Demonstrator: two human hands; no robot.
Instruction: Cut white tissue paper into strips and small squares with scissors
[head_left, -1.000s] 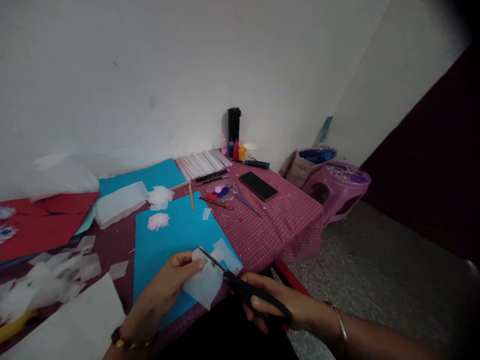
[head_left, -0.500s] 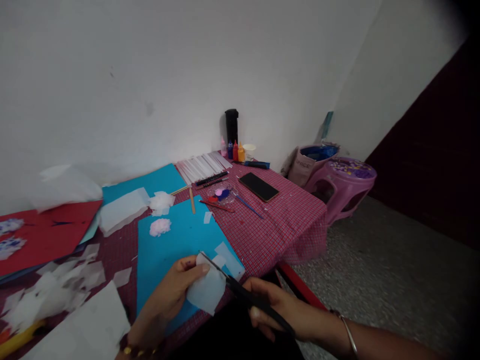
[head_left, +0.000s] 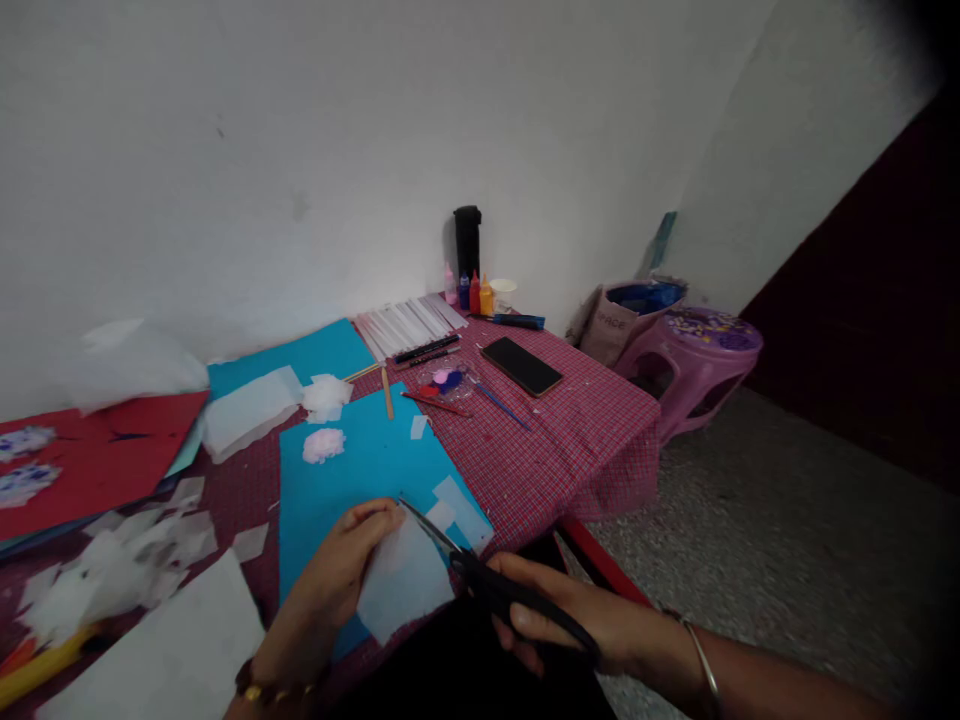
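My left hand (head_left: pixel 352 555) pinches the upper edge of a thin white sheet of tissue paper (head_left: pixel 401 585) above the near end of a blue card (head_left: pixel 360 480). Black-handled scissors (head_left: pixel 491 585) are in my right hand (head_left: pixel 555 610), fingers wrapped round the handles. Their blades lie along the paper's upper right edge, with the tip close to my left fingertips. On the blue card sit a pale pink fluffy paper blob (head_left: pixel 324 446) and small white paper pieces (head_left: pixel 450 505).
White paper scraps (head_left: pixel 120 575) and a larger white sheet (head_left: pixel 172 650) lie at left. Beyond are a red card (head_left: pixel 142 450), paint on a clear palette (head_left: pixel 448 380), a phone (head_left: pixel 521 365), paint bottles (head_left: pixel 475 293) and a black flask (head_left: pixel 467 240). A pink stool (head_left: pixel 675 370) stands right of the table.
The tissue paper has turned and swung a little left and down in my left hand. The scissor blades look slightly further apart. The whole view has shifted slightly.
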